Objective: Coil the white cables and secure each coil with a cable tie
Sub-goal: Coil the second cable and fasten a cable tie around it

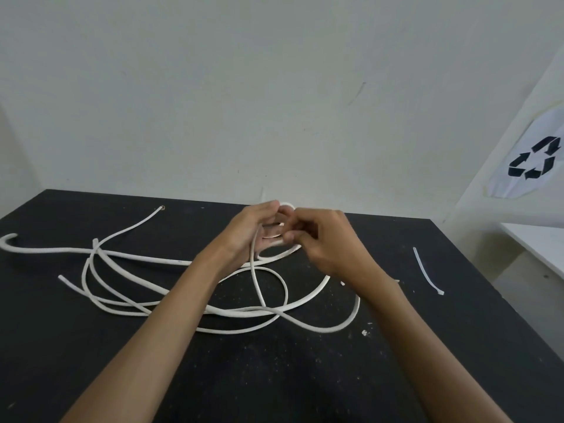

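Several white cables (171, 303) lie tangled in loose loops across the black table (274, 377). My left hand (247, 236) is raised above the far middle of the table, its fingers curled round a small loop of one white cable (287, 205). My right hand (323, 239) faces it and pinches the same cable near its end. One strand hangs from my hands down to the loops on the table. A white cable tie (427, 271) lies by itself on the table to the right.
A pale wall stands right behind the table's far edge. At the right, a white panel bears a sheet with a black recycling symbol (534, 161), and a white ledge sits below it. Small white scraps (364, 332) dot the table.
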Action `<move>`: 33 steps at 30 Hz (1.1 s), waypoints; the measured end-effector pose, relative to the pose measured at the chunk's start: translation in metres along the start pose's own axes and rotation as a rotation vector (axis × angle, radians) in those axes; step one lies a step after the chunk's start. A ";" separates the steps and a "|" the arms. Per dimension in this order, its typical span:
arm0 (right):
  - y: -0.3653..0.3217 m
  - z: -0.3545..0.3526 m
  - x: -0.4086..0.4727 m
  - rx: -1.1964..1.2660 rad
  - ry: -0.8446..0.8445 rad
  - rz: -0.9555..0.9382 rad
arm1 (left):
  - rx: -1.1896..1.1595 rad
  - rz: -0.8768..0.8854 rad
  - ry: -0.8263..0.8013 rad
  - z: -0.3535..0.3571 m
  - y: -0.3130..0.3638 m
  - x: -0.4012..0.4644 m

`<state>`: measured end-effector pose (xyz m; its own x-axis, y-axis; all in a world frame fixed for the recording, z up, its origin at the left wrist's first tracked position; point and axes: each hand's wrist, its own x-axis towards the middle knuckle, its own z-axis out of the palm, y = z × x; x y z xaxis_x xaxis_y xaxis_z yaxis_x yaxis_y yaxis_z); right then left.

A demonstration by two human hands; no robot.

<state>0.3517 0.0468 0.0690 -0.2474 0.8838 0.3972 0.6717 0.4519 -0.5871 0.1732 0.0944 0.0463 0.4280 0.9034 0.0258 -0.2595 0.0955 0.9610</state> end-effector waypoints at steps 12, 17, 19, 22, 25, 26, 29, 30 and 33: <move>0.022 0.007 0.004 0.091 0.385 0.139 | 0.199 -0.127 -0.064 0.013 -0.005 -0.018; 0.030 0.012 -0.001 0.331 0.103 0.174 | 0.136 -0.085 0.050 0.005 -0.007 -0.009; 0.031 0.011 -0.003 0.342 0.057 0.157 | 0.081 -0.141 0.049 0.003 -0.005 -0.008; 0.029 0.009 -0.004 0.317 0.047 0.205 | -0.069 -0.181 0.090 0.000 -0.008 -0.006; 0.025 0.012 -0.001 0.345 -0.009 0.269 | -0.085 -0.135 0.144 -0.001 -0.010 -0.005; 0.024 0.014 -0.001 0.409 -0.022 0.282 | -0.069 -0.115 0.148 -0.001 -0.010 -0.005; 0.020 0.016 0.000 0.650 0.011 0.361 | 0.044 -0.087 0.145 0.000 -0.006 -0.008; 0.018 0.015 0.001 0.715 0.034 0.396 | 0.097 -0.081 0.147 0.001 -0.004 -0.010; 0.016 0.010 0.000 0.808 0.120 0.498 | 0.145 -0.052 0.195 -0.001 -0.004 -0.013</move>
<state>0.3552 0.0555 0.0532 0.0401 0.9991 0.0141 -0.0156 0.0148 -0.9998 0.1675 0.0825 0.0416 0.2589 0.9637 -0.0648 -0.1085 0.0957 0.9895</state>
